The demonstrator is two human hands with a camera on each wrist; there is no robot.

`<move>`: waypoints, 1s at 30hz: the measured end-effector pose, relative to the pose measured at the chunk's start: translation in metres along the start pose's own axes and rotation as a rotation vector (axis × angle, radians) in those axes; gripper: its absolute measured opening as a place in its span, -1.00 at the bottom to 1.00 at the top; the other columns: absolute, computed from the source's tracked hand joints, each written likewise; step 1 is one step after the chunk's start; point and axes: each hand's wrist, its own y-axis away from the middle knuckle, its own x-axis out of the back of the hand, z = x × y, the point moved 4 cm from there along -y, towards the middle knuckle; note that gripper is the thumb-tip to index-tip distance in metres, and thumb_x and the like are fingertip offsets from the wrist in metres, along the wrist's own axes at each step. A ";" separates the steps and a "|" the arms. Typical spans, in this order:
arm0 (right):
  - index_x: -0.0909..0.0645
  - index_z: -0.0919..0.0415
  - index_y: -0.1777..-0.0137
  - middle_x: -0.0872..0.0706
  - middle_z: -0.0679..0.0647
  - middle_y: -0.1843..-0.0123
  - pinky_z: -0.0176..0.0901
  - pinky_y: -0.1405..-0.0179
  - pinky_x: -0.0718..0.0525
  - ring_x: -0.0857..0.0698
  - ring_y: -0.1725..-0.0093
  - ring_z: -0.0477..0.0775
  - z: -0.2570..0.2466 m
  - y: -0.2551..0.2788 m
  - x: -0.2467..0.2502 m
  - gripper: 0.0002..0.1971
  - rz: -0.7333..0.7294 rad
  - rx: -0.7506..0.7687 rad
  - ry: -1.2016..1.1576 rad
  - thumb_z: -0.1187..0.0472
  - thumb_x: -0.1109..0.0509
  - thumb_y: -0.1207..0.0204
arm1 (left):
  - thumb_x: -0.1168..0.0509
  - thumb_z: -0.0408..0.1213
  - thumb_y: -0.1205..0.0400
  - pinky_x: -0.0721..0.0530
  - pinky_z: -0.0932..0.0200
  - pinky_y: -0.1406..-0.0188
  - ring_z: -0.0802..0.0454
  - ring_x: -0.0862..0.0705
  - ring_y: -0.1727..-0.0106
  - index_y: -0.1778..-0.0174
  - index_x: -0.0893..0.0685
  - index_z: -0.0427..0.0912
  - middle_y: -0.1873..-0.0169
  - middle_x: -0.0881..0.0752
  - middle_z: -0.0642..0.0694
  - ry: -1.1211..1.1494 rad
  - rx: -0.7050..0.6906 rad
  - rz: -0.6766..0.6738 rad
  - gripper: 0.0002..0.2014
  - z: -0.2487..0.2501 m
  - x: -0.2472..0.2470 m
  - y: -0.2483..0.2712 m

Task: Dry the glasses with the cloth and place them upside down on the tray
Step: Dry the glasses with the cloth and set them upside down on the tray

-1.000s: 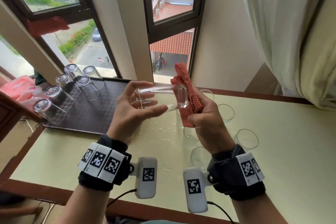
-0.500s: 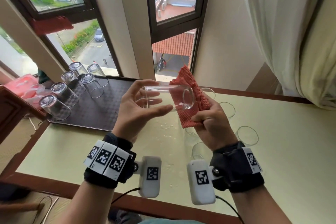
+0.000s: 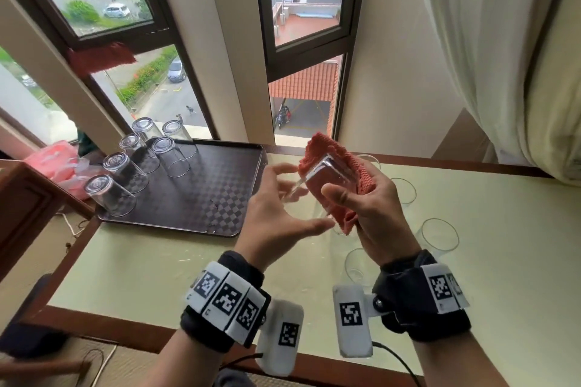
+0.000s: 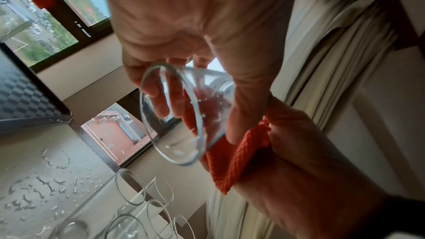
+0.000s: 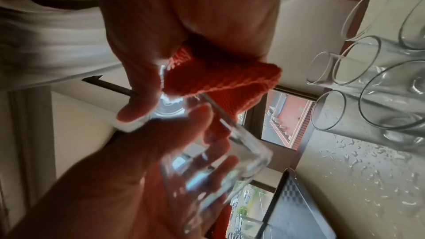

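Six upturned glasses (image 3: 143,163) (on tray (image 3: 201,198))

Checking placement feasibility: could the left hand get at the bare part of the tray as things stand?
Probably yes: the left hand hovers beside the tray, whose near right part looks bare; the upturned glasses stand along its far left.
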 end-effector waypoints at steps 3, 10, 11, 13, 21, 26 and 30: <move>-0.59 0.11 -0.32 -0.81 0.17 -0.16 -0.03 -0.12 -0.78 -0.81 -0.17 0.13 -0.004 0.003 -0.009 -0.37 -0.042 0.052 0.139 0.07 -0.67 -0.22 | -0.71 -0.18 -0.32 -0.73 0.23 -0.04 0.16 -0.68 -0.10 -0.45 -0.39 0.07 -0.06 -0.66 0.07 -0.108 -0.020 -0.075 -0.16 0.001 -0.004 -0.002; -0.57 0.29 -0.35 -0.75 -0.09 0.20 -0.38 0.48 -0.57 -0.66 0.35 -0.22 0.004 0.010 -0.031 -0.18 -0.178 0.019 0.064 -0.44 -0.35 -0.40 | -0.59 -0.36 -0.41 -0.74 0.28 0.05 0.16 -0.80 0.00 -0.34 -0.51 -0.11 -0.08 -0.75 -0.08 0.428 0.069 -0.089 -0.40 0.002 -0.001 -0.003; -0.57 0.25 -0.36 -0.76 -0.13 0.19 -0.38 0.45 -0.58 -0.68 0.31 -0.22 0.006 0.010 -0.033 -0.14 -0.195 0.017 0.082 -0.46 -0.45 -0.31 | -0.57 -0.43 -0.45 -0.73 0.31 0.03 0.15 -0.80 -0.04 -0.38 -0.50 -0.18 -0.12 -0.75 -0.14 0.493 0.085 -0.090 -0.40 0.002 0.000 -0.003; -0.58 0.14 -0.37 -0.79 -0.13 0.14 -0.36 0.41 -0.61 -0.72 0.22 -0.21 0.010 0.009 -0.038 -0.23 -0.220 -0.012 0.112 -0.26 -0.64 -0.24 | -0.49 -0.40 -0.48 -0.73 0.22 -0.07 0.01 -0.78 -0.18 -0.45 -0.48 -0.23 -0.21 -0.74 -0.25 0.606 0.110 -0.075 -0.40 -0.001 0.003 -0.005; -0.68 0.21 -0.27 -0.67 0.28 0.10 0.22 0.23 -0.53 -0.55 0.19 0.28 0.026 0.008 -0.045 -0.46 -0.211 -0.079 0.054 0.07 -0.68 -0.30 | -0.46 -0.06 -0.59 -0.63 -0.29 -0.30 -0.34 -0.59 -0.27 -0.54 -0.39 -0.35 -0.23 -0.56 -0.51 0.798 0.225 -0.118 -0.30 -0.014 0.011 -0.015; -0.61 0.40 -0.34 -0.85 0.11 -0.03 -0.25 0.05 -0.75 -0.84 -0.03 0.05 0.018 0.014 -0.037 -0.41 -0.236 0.037 0.131 0.41 -0.63 -0.27 | -0.80 -0.06 -0.03 -0.67 -0.13 -0.19 -0.16 -0.77 -0.14 -0.52 -0.45 -0.19 -0.13 -0.78 -0.20 0.584 0.256 -0.212 0.13 -0.022 0.043 -0.021; -0.64 0.34 -0.39 -0.80 0.27 -0.19 0.16 -0.27 -0.74 -0.78 -0.22 0.31 0.020 0.012 -0.031 -0.27 -0.286 0.022 0.229 0.19 -0.69 -0.17 | -0.69 -0.29 -0.01 -0.74 0.00 -0.03 -0.07 -0.76 0.04 -0.27 -0.66 -0.05 0.05 -0.77 -0.14 0.499 0.306 -0.357 -0.18 -0.023 0.054 -0.020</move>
